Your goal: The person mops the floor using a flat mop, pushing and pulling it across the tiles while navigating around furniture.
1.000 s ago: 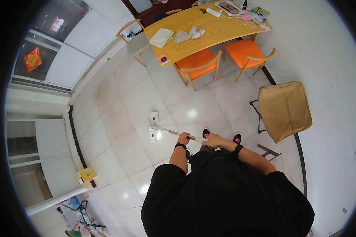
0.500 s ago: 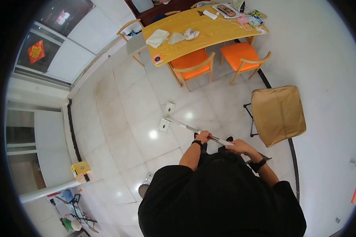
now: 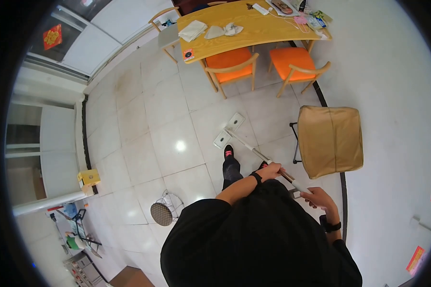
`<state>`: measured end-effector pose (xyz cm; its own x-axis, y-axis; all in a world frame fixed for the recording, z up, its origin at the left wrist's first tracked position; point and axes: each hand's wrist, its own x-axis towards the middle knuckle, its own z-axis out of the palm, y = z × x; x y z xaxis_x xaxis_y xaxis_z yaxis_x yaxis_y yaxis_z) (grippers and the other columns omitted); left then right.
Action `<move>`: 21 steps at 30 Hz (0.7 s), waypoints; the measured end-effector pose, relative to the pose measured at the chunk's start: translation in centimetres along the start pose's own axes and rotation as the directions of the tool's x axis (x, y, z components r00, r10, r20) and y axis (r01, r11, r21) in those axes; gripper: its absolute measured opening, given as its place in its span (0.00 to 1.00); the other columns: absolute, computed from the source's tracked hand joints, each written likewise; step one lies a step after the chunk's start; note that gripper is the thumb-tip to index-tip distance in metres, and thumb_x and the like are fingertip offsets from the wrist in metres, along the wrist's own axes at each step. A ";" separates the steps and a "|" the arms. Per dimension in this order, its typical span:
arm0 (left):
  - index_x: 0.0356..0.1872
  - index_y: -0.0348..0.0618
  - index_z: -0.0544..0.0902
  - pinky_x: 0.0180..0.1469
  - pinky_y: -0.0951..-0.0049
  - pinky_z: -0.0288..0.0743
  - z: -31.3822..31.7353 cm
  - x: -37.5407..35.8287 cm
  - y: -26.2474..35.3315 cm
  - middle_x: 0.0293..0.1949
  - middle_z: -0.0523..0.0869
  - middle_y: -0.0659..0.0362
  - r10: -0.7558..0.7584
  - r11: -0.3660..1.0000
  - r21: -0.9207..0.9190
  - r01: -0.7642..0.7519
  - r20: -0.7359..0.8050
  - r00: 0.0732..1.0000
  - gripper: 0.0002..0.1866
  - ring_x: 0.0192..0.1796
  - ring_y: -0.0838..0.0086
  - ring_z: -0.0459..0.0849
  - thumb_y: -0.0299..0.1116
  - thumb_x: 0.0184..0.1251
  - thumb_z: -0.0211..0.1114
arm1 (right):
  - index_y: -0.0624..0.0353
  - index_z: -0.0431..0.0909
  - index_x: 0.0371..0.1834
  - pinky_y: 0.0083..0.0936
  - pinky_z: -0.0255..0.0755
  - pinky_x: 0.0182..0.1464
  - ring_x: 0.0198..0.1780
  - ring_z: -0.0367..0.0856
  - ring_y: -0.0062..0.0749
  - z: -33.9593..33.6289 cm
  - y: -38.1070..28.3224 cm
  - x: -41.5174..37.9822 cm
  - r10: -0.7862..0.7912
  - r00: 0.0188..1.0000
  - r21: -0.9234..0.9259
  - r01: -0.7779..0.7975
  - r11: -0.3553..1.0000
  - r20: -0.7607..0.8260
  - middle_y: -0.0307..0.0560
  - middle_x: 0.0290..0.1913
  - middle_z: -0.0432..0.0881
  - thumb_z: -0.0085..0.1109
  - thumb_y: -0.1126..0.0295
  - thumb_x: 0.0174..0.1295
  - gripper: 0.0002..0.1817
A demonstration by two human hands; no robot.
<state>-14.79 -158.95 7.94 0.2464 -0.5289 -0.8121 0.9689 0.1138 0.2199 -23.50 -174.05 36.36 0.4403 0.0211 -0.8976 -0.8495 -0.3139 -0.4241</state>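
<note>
Head view, noon at the top: the glossy white tiled floor (image 3: 170, 115) spreads around the person, and a foot might slide if it is wet. The long yellow wooden counter (image 3: 268, 31) stands at twelve to one o'clock; an overlong swing could knock the orange-seated wooden chairs (image 3: 292, 62) along its near side. The white flat-headed mop (image 3: 230, 131) has its plate on the tiles near the middle, towards one o'clock, its pole slanting to four. The plate sits just beside the black shoe with pink laces (image 3: 229, 152), so a careless pull back could catch the toe. At four o'clock, the left grip (image 3: 271, 171) clasps the pole; the right grip (image 3: 318, 197) curls around its upper end. I count one counter, two orange-seated chairs, one mop, two shoes, two grips.
</note>
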 end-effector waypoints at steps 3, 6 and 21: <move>0.35 0.28 0.68 0.40 0.59 0.75 0.8 -0.2 0.0 0.34 0.74 0.46 -0.018 0.999 -0.051 0.017 -0.019 1.000 0.08 0.36 0.58 0.77 0.21 0.55 0.44 | 0.62 0.73 0.24 0.16 0.58 0.14 0.14 0.65 0.17 0.1 0.9 0.0 0.004 1.000 0.016 -0.004 1.000 -0.002 0.36 0.16 0.68 0.56 0.62 0.53 0.13; 0.35 0.28 0.69 0.37 0.59 0.75 -0.1 0.1 0.3 0.33 0.75 0.45 0.003 1.000 0.026 -0.001 -0.105 0.994 0.08 0.35 0.57 0.77 0.21 0.55 0.45 | 0.64 0.73 0.24 0.17 0.59 0.14 0.13 0.66 0.18 0.7 0.7 0.6 -0.014 1.000 0.000 0.014 1.000 0.007 0.37 0.15 0.69 0.56 0.63 0.50 0.13; 0.23 0.38 0.73 0.32 0.71 0.73 -20.6 -3.5 18.0 0.24 0.79 0.51 0.602 -0.109 0.828 -0.550 0.495 0.627 0.08 0.29 0.62 0.80 0.29 0.49 0.63 | 0.65 0.73 0.17 0.18 0.59 0.12 0.11 0.66 0.21 11.6 -16.5 13.6 -0.304 0.952 -0.308 0.300 0.903 0.036 0.40 0.11 0.69 0.56 0.61 0.49 0.16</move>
<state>2.31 -137.74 3.60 0.7257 -0.6794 -0.1088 -0.2611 -0.4183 0.8700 -6.87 -157.57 29.72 0.6670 0.1502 -0.7297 -0.5452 -0.5690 -0.6156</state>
